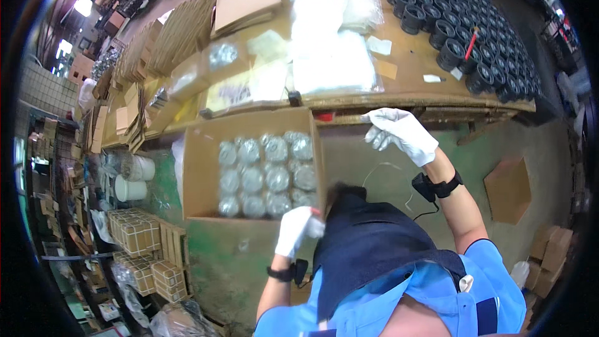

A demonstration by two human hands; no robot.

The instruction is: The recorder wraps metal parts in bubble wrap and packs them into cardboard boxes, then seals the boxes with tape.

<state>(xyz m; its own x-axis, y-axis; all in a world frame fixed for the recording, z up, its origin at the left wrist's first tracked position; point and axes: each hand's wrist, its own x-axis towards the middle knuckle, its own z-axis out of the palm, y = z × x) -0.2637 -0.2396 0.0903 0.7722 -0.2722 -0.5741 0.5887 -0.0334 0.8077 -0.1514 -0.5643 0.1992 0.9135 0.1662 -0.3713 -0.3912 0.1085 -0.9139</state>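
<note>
My left hand, in a white glove, is by the near right corner of an open cardboard box. Its fingers are closed, with a small red thing showing at the tips; blur hides its kind. Inside the box, rows of round parts are wrapped in clear plastic. My right hand, also white-gloved, is raised to the right of the box, before the table edge. Its fingers are loosely bent and apart, with nothing seen in them. A black band with a small device circles each wrist.
The worktable carries stacked clear plastic bags, flat cardboard sheets and many black cylindrical parts, with a red tool among them. Strapped cartons and white buckets stand left. A cardboard piece lies right.
</note>
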